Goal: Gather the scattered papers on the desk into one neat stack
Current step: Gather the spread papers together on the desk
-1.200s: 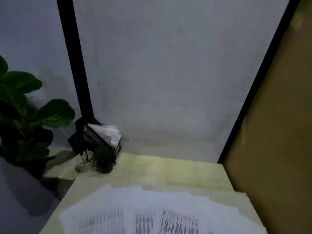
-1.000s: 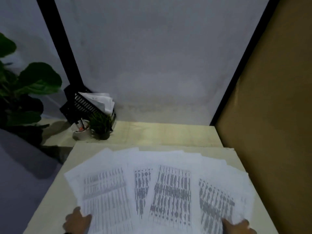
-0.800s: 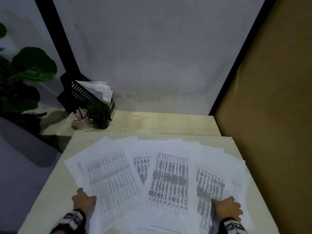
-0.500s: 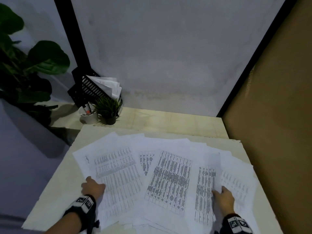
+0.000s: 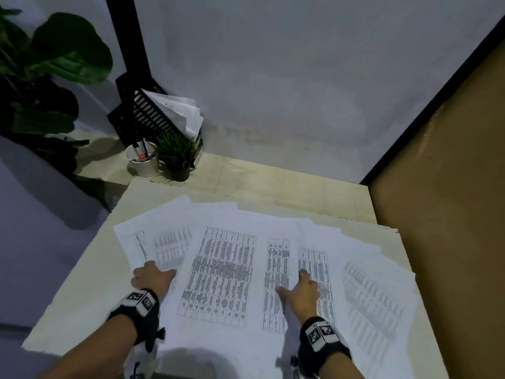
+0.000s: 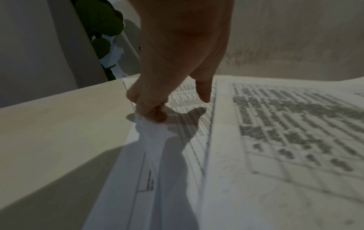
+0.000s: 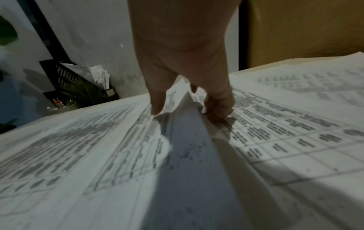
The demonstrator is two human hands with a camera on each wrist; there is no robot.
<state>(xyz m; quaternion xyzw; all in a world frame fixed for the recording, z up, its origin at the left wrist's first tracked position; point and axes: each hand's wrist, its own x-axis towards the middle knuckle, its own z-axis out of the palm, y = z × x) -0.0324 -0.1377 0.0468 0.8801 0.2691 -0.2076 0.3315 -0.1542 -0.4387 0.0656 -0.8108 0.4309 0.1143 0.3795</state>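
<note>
With the papers fanned across the desk, the left hand pinching the leftmost sheet's edge and the right hand pressing spread fingers farther right, a hurried inward sweep risked buckling overlapped sheets or sliding some off the edge.

Office desk, file rack, pen cup

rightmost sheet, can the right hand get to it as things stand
Probably yes: the right hand presses the middle sheets just beside it, and the rightmost sheet lies flat and mostly uncovered, nothing between them.
</note>
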